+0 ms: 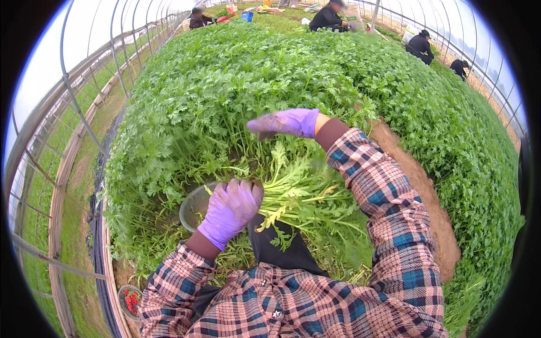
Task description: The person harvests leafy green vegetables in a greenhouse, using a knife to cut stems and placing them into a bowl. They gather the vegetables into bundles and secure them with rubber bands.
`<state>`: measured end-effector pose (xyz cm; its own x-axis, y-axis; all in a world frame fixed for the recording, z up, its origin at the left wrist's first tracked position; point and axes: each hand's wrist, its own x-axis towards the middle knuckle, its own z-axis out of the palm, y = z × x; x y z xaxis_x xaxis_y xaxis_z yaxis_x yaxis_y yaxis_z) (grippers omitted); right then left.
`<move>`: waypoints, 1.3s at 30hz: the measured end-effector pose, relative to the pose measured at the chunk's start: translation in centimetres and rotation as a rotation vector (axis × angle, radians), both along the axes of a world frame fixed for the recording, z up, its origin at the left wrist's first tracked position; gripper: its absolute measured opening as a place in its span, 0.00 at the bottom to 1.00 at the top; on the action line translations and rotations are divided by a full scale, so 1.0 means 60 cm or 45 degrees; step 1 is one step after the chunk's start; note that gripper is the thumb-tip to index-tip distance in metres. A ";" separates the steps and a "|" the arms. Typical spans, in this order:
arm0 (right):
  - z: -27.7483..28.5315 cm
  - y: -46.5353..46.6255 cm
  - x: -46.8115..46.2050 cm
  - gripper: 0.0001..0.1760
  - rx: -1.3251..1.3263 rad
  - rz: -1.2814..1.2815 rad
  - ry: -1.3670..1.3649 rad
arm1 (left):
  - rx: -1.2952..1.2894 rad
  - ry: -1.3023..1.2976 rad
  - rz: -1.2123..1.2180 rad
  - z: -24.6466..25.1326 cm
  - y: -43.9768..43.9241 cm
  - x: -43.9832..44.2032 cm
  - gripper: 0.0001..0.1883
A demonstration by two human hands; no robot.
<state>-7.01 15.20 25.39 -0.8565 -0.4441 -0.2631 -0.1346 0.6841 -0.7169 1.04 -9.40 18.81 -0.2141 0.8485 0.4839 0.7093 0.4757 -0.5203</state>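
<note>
My left hand (233,211), in a purple glove, is closed around the stem ends of a bunch of leafy greens (296,190) that look like crown daisy. Their leaves fan out to the right, above my dark trouser leg (274,245). Above the bunch and apart from it is my gloved right hand (285,123), blurred, its fingers pointing left. A dark patch shows under those fingertips; whether it is a held thing cannot be made out. Partly behind my left hand sits a grey round basin (188,209).
Dense standing greens (236,80) fill the bed ahead. A bare soil path (416,186) runs along the right. At lower left is a small bowl (122,310) holding red pieces. Metal hoops (72,97) line the left side. Several people, one a crouching person (327,19), are farther off.
</note>
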 end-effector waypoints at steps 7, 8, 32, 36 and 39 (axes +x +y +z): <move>-0.167 0.024 0.107 0.49 -0.527 -0.333 -0.550 | 0.017 -0.194 0.232 -0.017 -0.058 -0.048 0.11; -0.168 0.026 0.118 0.49 -0.625 -0.359 -0.590 | -0.007 -0.210 0.276 -0.022 -0.066 -0.058 0.10; -0.235 -0.057 0.202 0.44 0.190 -0.409 0.083 | 0.073 -0.556 0.451 -0.055 -0.093 -0.107 0.15; -0.235 -0.077 0.203 0.41 0.109 -0.219 0.187 | 0.174 -0.422 0.397 -0.067 -0.115 -0.107 0.17; -0.234 -0.076 0.177 0.37 -0.094 -0.235 -0.030 | 0.228 -0.505 0.493 -0.065 -0.153 -0.113 0.19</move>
